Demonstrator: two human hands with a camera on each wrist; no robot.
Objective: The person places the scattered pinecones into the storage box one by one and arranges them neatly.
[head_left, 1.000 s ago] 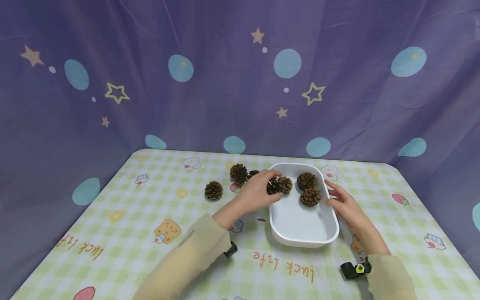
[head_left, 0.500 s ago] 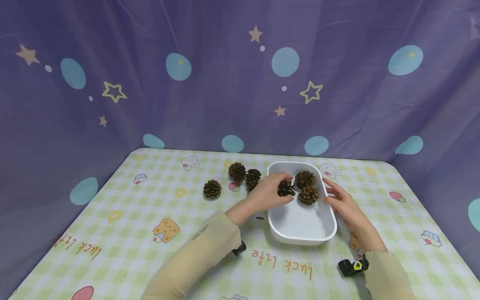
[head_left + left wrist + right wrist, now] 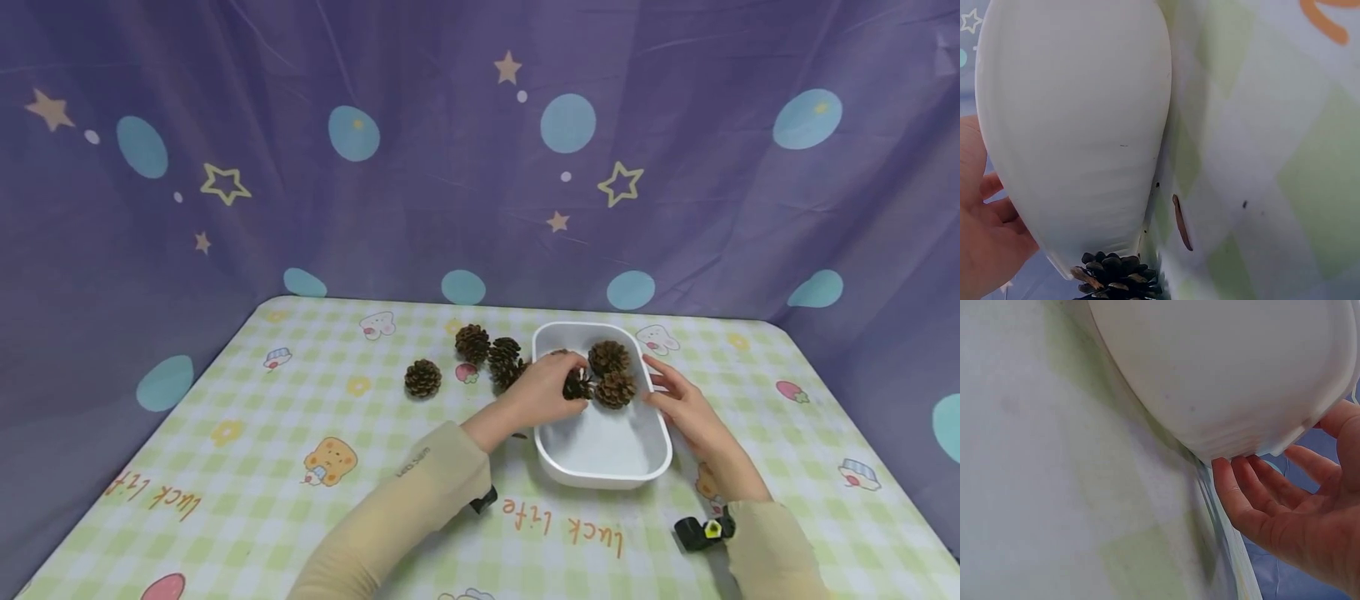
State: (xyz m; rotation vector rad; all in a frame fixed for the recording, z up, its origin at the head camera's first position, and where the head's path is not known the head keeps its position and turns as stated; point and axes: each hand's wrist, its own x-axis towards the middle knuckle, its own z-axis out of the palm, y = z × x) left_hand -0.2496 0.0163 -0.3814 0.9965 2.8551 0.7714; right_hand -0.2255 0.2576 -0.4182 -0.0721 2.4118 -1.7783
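My left hand reaches over the left rim of a white rectangular tub and holds a dark pine cone inside it. Two browner pine cones, a rear one and a front one, lie in the tub just right of the held cone. A bit of brown behind my left fingers is mostly hidden. My right hand rests its fingertips and thumb against the tub's right outer wall; the right wrist view shows those fingers touching the wall from outside.
Left of the tub, several pine cones lie on the checked tablecloth, including a lone cone and a cluster, partly covered by my left hand. A thin brown scale lies beside the tub. A purple curtain hangs behind the table.
My left hand has moved right, carrying the dark pine cone from the left rim deeper into the tub. More of the clustered cones shows behind it. My right hand stays at the wall.
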